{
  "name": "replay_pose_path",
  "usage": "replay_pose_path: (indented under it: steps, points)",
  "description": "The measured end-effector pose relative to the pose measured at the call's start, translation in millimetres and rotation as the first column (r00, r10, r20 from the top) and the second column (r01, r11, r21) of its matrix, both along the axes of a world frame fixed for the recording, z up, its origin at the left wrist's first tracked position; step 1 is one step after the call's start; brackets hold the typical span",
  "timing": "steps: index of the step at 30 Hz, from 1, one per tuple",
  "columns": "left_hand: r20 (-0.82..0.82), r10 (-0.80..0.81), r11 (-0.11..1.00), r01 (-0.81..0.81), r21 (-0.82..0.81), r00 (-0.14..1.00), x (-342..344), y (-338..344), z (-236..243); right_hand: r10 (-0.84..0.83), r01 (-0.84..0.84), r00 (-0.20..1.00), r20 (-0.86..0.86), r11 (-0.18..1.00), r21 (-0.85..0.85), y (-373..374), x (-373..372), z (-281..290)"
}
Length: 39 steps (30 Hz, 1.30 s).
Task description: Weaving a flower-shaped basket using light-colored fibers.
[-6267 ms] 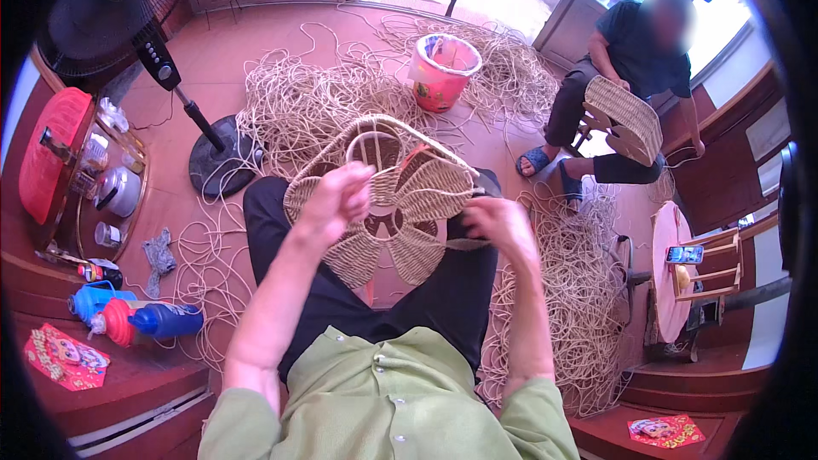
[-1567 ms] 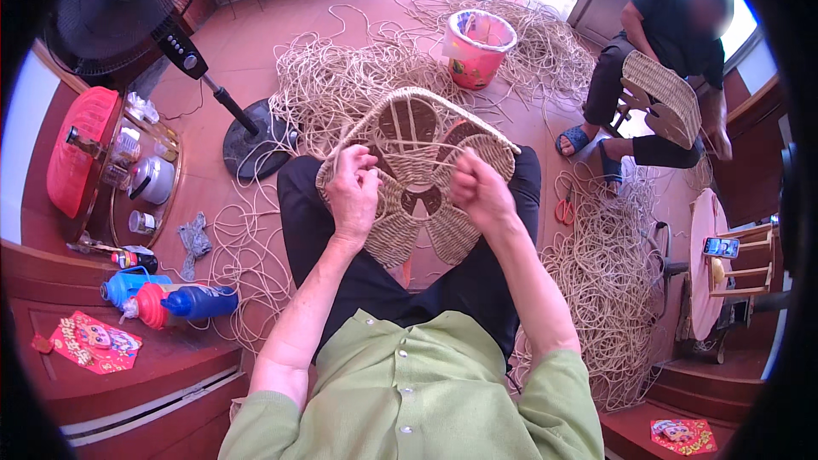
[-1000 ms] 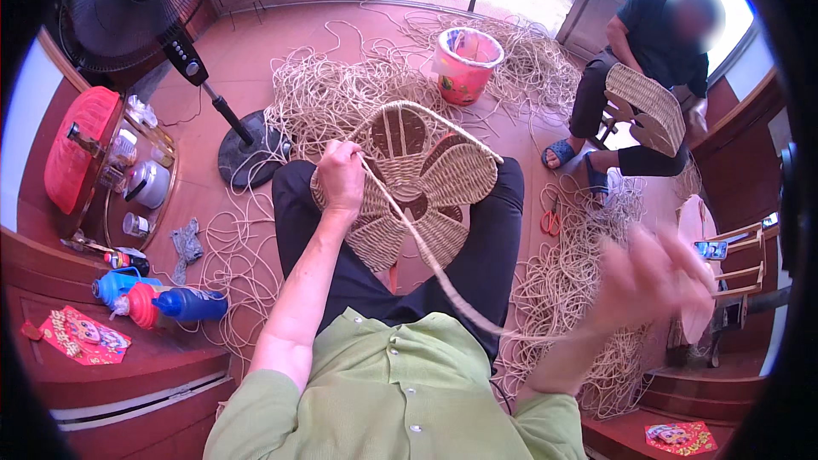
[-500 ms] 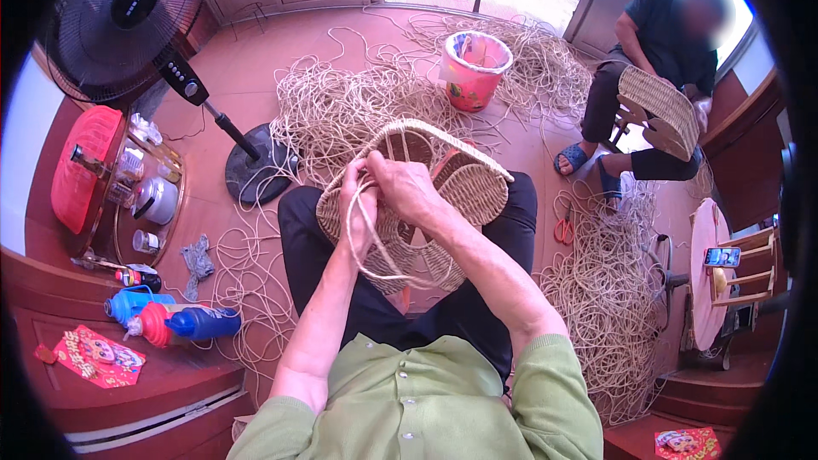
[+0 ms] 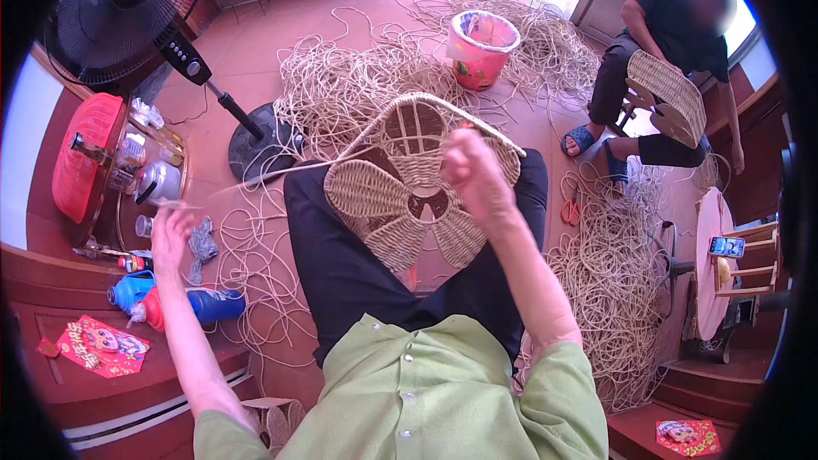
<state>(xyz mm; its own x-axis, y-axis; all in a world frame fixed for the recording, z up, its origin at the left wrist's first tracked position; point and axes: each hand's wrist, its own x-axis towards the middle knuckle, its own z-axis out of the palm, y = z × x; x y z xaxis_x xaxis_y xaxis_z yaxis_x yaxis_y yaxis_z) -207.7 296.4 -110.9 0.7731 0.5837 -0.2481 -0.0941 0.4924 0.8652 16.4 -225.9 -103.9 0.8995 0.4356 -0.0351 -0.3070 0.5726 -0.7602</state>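
Observation:
A woven panel with petal shapes (image 5: 366, 192) rests across my lap, built of twisted straw-coloured cord, with open gaps and bare upright strands near its top. My left hand (image 5: 173, 234) is stretched far out to the left, pinching a cord (image 5: 290, 170) drawn nearly straight from the panel's upper left; the fingers are slightly blurred. Above the panel's right side hovers my right hand (image 5: 479, 177), its fingers curled in. Whatever it may hold is hidden, though a bit of red shows just above the fingers.
Heaps of loose cord (image 5: 605, 290) cover the floor to the right and ahead. A pink bucket (image 5: 482, 60), a standing fan (image 5: 183, 60), orange-handled scissors (image 5: 571, 211) and bottles (image 5: 217, 303) stand or lie around. At right, a seated person (image 5: 660, 43) has another woven panel (image 5: 669, 102).
My hands, together at the panel's upper left before, are now apart. The left swung far left, pulling the looped cord straight; the right shifted right. The other person's arm now hangs down.

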Motion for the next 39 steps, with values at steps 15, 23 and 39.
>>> replay_pose_path:
  steps: [15, 23, 39]
  points:
    - [0.127, -0.213, -0.018, -0.134, 0.991, 0.969, 184, -347, -29, -0.641, 0.687, 0.661, 0.391, 0.726, 0.031, -232, 44, 143]
    - [0.142, 0.143, -0.131, -0.123, 0.984, 0.979, 213, -359, -44, 0.654, 0.976, 0.200, 0.730, -0.201, -0.087, -83, 58, 187]
    - [-0.017, -0.036, 0.089, 0.020, 0.996, 0.999, 190, -377, -46, 0.159, 0.205, 0.926, 0.343, 0.551, -0.809, 18, 20, -3]
